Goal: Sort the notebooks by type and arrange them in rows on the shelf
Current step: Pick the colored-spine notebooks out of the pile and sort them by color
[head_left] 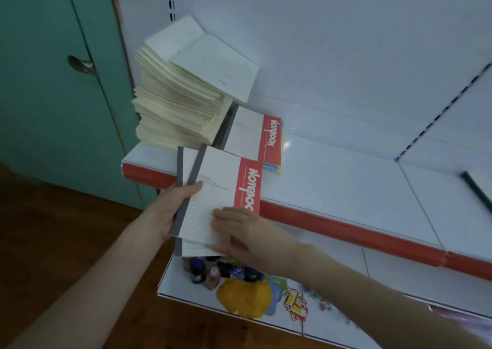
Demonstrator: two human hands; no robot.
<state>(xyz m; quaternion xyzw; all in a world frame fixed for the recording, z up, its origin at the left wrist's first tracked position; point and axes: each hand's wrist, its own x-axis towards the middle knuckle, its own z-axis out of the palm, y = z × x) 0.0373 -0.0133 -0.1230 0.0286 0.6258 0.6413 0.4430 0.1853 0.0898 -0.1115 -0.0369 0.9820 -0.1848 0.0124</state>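
Note:
My left hand (174, 205) grips a small bundle of red-banded notebooks (215, 189) by their grey spines, held just in front of the shelf's red front edge. My right hand (239, 231) holds the bundle's lower right corner, fingers on the top cover. On the white shelf (346, 178) lies a low stack of the same red-banded notebooks (253, 138). Left of it stands a tall, uneven pile of plain cream notebooks (181, 101), its top ones leaning against the back panel.
A black rod (476, 189) lies at the shelf's right end. The lower shelf (386, 274) carries small bottles (202, 271), a yellow item (245, 298) and small packets. A teal door (53, 82) stands to the left over a wooden floor.

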